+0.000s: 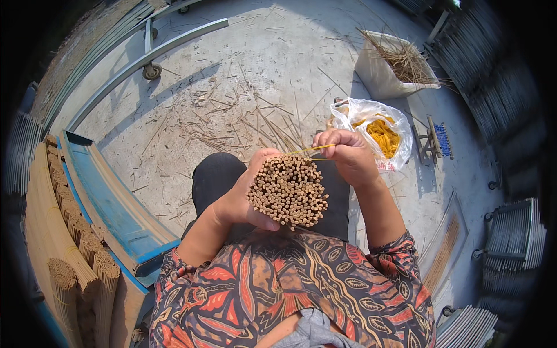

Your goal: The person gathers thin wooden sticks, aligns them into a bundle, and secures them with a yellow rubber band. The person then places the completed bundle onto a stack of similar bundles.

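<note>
My left hand point(243, 195) is wrapped around a thick bundle of thin brown sticks point(289, 191), whose cut ends face up towards me above my lap. At the bundle's upper right, my right hand point(348, 152) pinches a yellow elastic band point(310, 149) and stretches it away from the sticks. Two strands of the band run from my fingers to the bundle; the rest of its loop is hidden. Just beyond my right hand, a white plastic bag point(402, 126) stands open on the floor with many yellow bands point(383, 137) inside.
Bundled sticks point(63, 230) are stacked at the left beside a blue metal trough point(109, 191). Loose sticks litter the concrete floor point(191, 104). A white bin point(370, 65) of broken sticks stands at the upper right, near a small stool point(435, 137). A wheeled metal frame point(148, 56) is at the upper left.
</note>
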A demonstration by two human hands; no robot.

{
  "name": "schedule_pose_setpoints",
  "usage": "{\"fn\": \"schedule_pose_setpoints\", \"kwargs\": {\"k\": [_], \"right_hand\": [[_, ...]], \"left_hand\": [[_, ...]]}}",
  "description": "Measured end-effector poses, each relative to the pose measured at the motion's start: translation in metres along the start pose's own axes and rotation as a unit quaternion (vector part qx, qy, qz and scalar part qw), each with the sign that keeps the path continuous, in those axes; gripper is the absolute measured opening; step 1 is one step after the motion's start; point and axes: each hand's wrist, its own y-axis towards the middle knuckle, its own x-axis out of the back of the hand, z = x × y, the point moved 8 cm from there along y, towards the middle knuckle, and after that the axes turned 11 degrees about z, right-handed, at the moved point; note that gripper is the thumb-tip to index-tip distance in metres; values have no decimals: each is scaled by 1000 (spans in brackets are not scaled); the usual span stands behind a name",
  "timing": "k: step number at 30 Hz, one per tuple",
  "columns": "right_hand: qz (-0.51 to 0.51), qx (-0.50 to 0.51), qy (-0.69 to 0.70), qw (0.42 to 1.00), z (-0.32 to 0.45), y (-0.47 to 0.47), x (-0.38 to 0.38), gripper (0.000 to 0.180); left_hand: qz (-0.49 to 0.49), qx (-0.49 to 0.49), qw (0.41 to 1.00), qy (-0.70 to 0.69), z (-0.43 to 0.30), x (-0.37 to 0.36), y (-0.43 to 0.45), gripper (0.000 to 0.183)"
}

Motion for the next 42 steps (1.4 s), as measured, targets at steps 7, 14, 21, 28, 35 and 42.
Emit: {"fn": "schedule_pose_setpoints", "kwargs": {"k": [7, 14, 21, 28, 35, 42], "right_hand": [[20, 83, 574, 815, -17, 6, -25, 63], [-15, 36, 194, 980, 18, -17, -46, 130], [305, 71, -503, 805, 96, 12, -134, 78], [383, 129, -573, 713, 80, 25, -155, 38], [377, 112, -543, 742, 76, 29, -147, 37], [165, 300, -437, 832, 126, 18, -90, 79]], "left_hand": [[10, 2, 998, 70, -1, -1, 3, 112], [-17, -13, 994, 103, -9, -3, 2, 100], [-39, -136, 933, 330, -15, -7, 6, 95], [-87, -254, 766, 583, -19, -23, -3, 60], [41, -139, 988, -57, -6, -10, 1, 83], [-167, -93, 865, -464, 57, 37, -9, 63]]}}
